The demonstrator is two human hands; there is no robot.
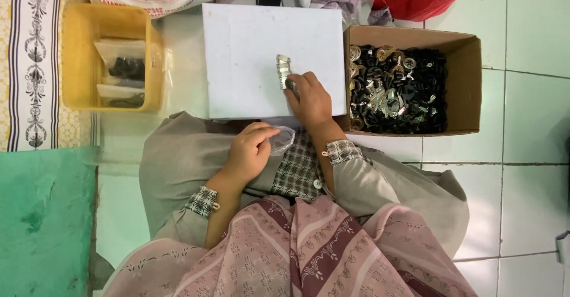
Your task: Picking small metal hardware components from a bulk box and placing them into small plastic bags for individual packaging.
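Right hand (310,98): fingers pinched on a small metal piece, just below a row of silvery clips (283,68) whose long axis runs away from the fingertips. Left hand (252,150): fingers closed on a clear plastic bag (283,140).

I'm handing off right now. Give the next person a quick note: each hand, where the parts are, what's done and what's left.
Right hand: on the white board, fingertips at the row of small silver pieces.
Left hand: at the lap, pinching a small clear plastic bag.
Cardboard box, right of the board: full of loose black and silver parts.
Yellow tray, left: holds filled clear bags.
Done: one short row lined up, some bags filled.
Left: the row is not yet bagged; the box remains full.
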